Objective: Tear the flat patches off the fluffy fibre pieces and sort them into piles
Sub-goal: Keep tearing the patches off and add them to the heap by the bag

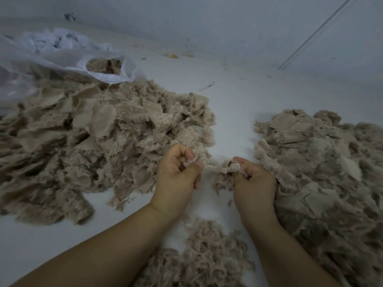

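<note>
No text, label, brand, number or sign can be read anywhere in the view. Nothing printed is seen on the plastic bag [62, 59], and none is borne by the fibre piles [93, 141] or the white surface [228, 100]. The dark marks on the wall [228, 27] are smudges only, and no letters can be made out in them.

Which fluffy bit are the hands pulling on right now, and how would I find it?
Start at the big beige pile on the left and the other pile on the right. In the white gap between them, the left hand and right hand pinch one small fibre piece. Unlike everything else, it is stretched between two hands, not lying heaped.
</note>
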Available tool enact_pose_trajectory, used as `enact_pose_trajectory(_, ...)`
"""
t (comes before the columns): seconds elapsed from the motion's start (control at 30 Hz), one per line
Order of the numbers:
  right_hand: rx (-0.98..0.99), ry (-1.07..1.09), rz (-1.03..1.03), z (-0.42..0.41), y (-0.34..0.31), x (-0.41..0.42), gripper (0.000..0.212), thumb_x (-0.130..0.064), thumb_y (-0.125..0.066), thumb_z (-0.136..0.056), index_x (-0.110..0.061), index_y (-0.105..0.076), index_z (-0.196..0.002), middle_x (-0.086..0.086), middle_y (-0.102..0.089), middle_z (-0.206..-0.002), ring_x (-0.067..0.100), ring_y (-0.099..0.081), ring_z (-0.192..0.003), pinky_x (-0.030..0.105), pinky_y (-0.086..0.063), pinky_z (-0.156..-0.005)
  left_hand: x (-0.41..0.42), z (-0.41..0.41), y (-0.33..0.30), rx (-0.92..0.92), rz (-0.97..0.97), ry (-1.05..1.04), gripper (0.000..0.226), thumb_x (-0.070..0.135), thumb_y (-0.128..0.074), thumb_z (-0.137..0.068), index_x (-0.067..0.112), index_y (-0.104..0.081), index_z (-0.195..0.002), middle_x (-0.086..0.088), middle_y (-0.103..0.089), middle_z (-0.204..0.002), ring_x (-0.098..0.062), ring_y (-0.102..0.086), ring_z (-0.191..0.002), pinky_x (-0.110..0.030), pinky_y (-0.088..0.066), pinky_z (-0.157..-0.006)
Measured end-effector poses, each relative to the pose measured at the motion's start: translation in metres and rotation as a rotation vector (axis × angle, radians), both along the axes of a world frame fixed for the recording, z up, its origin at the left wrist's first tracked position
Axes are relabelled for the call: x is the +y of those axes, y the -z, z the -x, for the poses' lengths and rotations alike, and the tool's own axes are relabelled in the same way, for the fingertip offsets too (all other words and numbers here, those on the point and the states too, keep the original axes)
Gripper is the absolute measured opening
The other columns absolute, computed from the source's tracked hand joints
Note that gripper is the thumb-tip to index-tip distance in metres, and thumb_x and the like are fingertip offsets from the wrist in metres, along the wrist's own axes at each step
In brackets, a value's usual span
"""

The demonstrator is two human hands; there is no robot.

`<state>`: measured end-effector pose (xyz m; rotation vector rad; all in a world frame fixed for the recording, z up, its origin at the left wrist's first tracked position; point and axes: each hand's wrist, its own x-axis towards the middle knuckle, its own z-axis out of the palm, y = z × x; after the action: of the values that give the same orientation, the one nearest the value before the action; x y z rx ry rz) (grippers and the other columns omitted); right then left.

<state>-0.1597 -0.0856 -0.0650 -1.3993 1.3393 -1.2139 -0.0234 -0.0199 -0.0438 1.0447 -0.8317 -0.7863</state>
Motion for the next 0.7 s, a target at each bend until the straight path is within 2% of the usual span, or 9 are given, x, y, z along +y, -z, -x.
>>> enact_pose_trajectory(0.1, -0.021, 0.01, -0.025, 0.002, 0.001, -0.001, 0.029, 0.003, -0.058, -0.095, -0.014, -0.072, -0.115, -0.015, -0.067, -0.084, -0.016, -0.062, -0.074, 0.012, -0.055, -0.054, 0.0, -0.002, -0.001, 0.032, 0.028, -0.002, 0.025, -0.011, -0.046, -0.095, 0.009, -0.041, -0.08, -0.003, -0.042, -0.052, -0.012, -0.036, -0.04, -0.019, -0.034, -0.043)
enact_pose_trajectory(0.2, -0.008, 0.009, -0.028, 0.002, -0.001, 0.0, 0.03, 0.002, -0.059, -0.095, -0.013, -0.071, -0.117, -0.006, -0.069, -0.093, -0.014, -0.064, -0.069, 0.007, -0.048, -0.05, -0.002, -0.002, 0.001, 0.071, 0.022, 0.006, 0.027, -0.01, -0.046, -0.095, 0.012, -0.042, -0.079, -0.001, -0.038, -0.051, -0.013, -0.035, -0.041, -0.02, -0.033, -0.043)
enact_pose_trajectory(0.3, -0.034, 0.023, -0.035, 0.003, -0.003, 0.002, 0.034, 0.003, -0.057, -0.095, -0.019, -0.071, -0.118, -0.003, -0.074, -0.084, 0.01, -0.069, -0.065, 0.018, -0.054, -0.047, -0.003, -0.005, 0.001, 0.125, 0.044, -0.015, 0.024, -0.005, -0.052, -0.087, 0.015, -0.045, -0.076, -0.002, -0.033, -0.053, -0.013, -0.033, -0.042, -0.021, -0.032, -0.041)
enact_pose_trajectory(0.33, -0.052, 0.033, -0.045, 0.003, -0.004, 0.002, 0.035, 0.003, -0.056, -0.095, -0.019, -0.071, -0.118, -0.004, -0.074, -0.088, 0.02, -0.069, -0.07, 0.025, -0.058, -0.052, -0.003, -0.008, 0.0, 0.139, 0.058, -0.033, 0.02, -0.002, -0.052, -0.082, 0.015, -0.045, -0.074, -0.003, -0.031, -0.054, -0.012, -0.031, -0.042, -0.022, -0.032, -0.04)
enact_pose_trajectory(0.37, -0.05, 0.033, -0.034, 0.003, -0.005, 0.001, 0.035, 0.004, -0.056, -0.095, -0.018, -0.072, -0.115, -0.002, -0.075, -0.096, 0.021, -0.069, -0.074, 0.022, -0.059, -0.06, -0.004, -0.011, -0.001, 0.139, 0.064, -0.05, 0.018, -0.001, -0.052, -0.078, 0.015, -0.045, -0.073, -0.002, -0.031, -0.055, -0.011, -0.03, -0.042, -0.021, -0.032, -0.039)
enact_pose_trajectory(0.47, 0.038, -0.057, 0.035, -0.002, -0.009, 0.008, 0.042, 0.018, -0.051, -0.086, -0.02, -0.071, -0.09, 0.0, -0.064, -0.119, -0.001, -0.063, -0.09, 0.0, -0.047, -0.07, -0.006, -0.017, 0.0, 0.098, 0.017, -0.024, 0.015, 0.0, -0.05, -0.073, 0.014, -0.045, -0.074, -0.002, -0.036, -0.051, -0.011, -0.032, -0.04, -0.02, -0.03, -0.038)
enact_pose_trajectory(0.53, 0.146, -0.126, 0.076, -0.005, -0.012, 0.012, 0.05, 0.024, -0.048, -0.079, -0.016, -0.072, -0.098, -0.003, -0.057, -0.126, 0.002, -0.054, -0.108, -0.003, -0.04, -0.083, -0.006, -0.015, 0.002, 0.051, -0.034, 0.038, 0.015, 0.001, -0.05, -0.073, 0.016, -0.048, -0.076, -0.002, -0.043, -0.048, -0.015, -0.039, -0.039, -0.021, -0.032, -0.039)
enact_pose_trajectory(0.63, 0.218, -0.162, 0.158, -0.004, -0.014, 0.015, 0.054, 0.018, -0.05, -0.079, -0.024, -0.069, -0.106, -0.012, -0.056, -0.126, 0.0, -0.048, -0.12, 0.005, -0.04, -0.097, -0.007, -0.01, 0.004, 0.006, -0.076, 0.098, 0.017, 0.003, -0.052, -0.073, 0.019, -0.052, -0.079, -0.009, -0.048, -0.053, -0.019, -0.045, -0.042, -0.024, -0.036, -0.041)
enact_pose_trajectory(0.7, 0.162, -0.165, 0.188, -0.006, -0.017, 0.017, 0.035, -0.001, -0.053, -0.084, -0.028, -0.069, -0.1, -0.014, -0.059, -0.122, 0.001, -0.051, -0.119, 0.018, -0.044, -0.101, -0.007, -0.008, 0.004, -0.021, -0.086, 0.124, 0.014, 0.004, -0.055, -0.076, 0.016, -0.053, -0.083, -0.008, -0.049, -0.057, -0.02, -0.046, -0.044, -0.025, -0.037, -0.042)
